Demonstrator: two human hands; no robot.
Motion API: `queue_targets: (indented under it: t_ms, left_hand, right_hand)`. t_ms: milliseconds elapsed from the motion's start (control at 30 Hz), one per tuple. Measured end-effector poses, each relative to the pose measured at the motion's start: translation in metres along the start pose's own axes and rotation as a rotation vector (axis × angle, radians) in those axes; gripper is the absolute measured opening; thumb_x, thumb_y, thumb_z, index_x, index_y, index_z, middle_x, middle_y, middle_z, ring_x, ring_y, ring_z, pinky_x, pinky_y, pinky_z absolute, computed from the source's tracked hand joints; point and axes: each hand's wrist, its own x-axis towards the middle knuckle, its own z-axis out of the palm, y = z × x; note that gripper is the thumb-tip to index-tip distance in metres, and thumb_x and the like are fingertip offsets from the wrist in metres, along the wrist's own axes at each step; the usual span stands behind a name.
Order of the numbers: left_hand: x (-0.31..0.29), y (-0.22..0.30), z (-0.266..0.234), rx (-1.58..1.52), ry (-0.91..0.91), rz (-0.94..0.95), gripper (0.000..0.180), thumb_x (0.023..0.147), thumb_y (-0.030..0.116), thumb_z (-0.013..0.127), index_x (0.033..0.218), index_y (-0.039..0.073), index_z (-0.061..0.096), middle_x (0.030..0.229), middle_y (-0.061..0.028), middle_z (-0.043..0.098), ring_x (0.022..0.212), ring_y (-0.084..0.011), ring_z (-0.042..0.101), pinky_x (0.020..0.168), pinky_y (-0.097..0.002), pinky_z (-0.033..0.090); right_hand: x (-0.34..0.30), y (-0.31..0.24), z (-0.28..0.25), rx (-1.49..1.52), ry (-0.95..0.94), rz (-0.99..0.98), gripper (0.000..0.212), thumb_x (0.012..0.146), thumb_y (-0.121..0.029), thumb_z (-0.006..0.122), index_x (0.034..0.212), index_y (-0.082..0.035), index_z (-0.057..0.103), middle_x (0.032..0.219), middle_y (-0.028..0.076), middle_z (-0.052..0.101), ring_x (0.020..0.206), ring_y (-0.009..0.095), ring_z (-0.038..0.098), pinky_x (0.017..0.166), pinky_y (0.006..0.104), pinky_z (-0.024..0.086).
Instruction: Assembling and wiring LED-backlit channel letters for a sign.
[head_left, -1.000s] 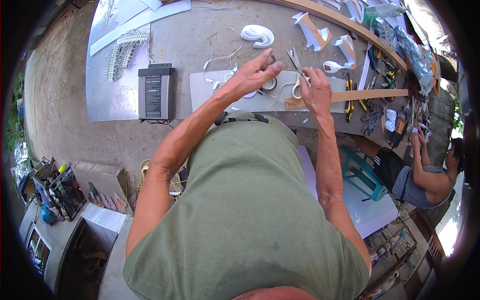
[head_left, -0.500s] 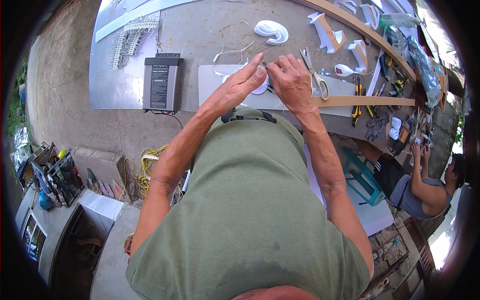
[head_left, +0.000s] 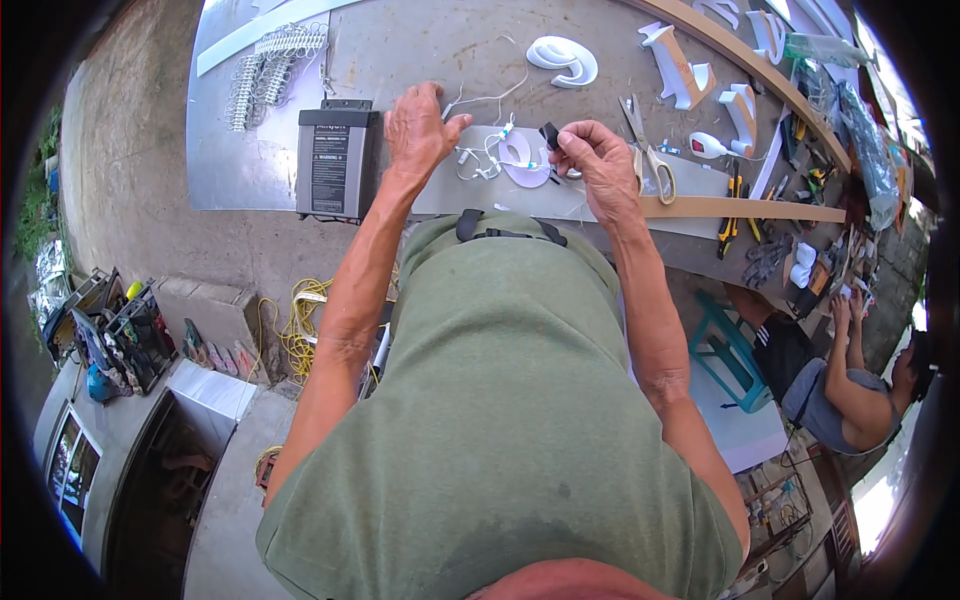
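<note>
My right hand (head_left: 597, 165) is closed, with a small black piece (head_left: 549, 136) pinched between thumb and fingers; what kind of thing it is, I cannot make out. To the left, my left hand (head_left: 418, 130) lies open over the table beside a thin white wire (head_left: 490, 98), holding nothing. Between the two hands sits a flat white letter-shaped piece (head_left: 518, 172) with small white light modules and wires (head_left: 485, 158) around and over it. Scissors with cream handles (head_left: 650, 165) lie just right of my right hand.
A grey power supply box (head_left: 337, 165) stands left of my left hand. Strung light modules (head_left: 265, 75) lie behind it. White letter shapes (head_left: 562, 62), a white-capped bottle (head_left: 708, 146), pliers (head_left: 733, 205) and a long brown strip (head_left: 760, 210) are farther right. Another person (head_left: 850, 390) works at far right.
My hands have separated: the left has moved left and opened, while the right shifted slightly right, showing the black piece. The letter piece and wires are now uncovered. The view has shifted a little.
</note>
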Motion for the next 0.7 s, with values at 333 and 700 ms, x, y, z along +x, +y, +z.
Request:
queue_targets:
  t_ms: [333, 700]
  left_hand:
    - [0.008, 0.002, 0.017, 0.045, 0.077, 0.13, 0.027, 0.076, 0.025, 0.082, 0.095, 0.008, 0.073, 0.083, -0.009, 0.072, 0.081, -0.0283, 0.07, 0.072, -0.0408, 0.053]
    - [0.003, 0.008, 0.013, -0.247, -0.097, -0.096, 0.03, 0.078, 0.016, 0.08, 0.103, 0.001, 0.072, 0.082, -0.0156, 0.073, 0.079, -0.0303, 0.072, 0.075, -0.0401, 0.054]
  right_hand:
    - [0.016, 0.002, 0.014, 0.288, -0.124, 0.156, 0.014, 0.095, -0.01, 0.067, 0.103, 0.0, 0.065, 0.095, 0.015, 0.072, 0.081, 0.019, 0.069, 0.069, 0.0301, 0.056]
    - [0.019, 0.003, 0.005, 0.333, -0.11, 0.231, 0.013, 0.095, -0.009, 0.066, 0.104, 0.0, 0.065, 0.095, 0.016, 0.071, 0.082, 0.02, 0.069, 0.071, 0.0312, 0.057]
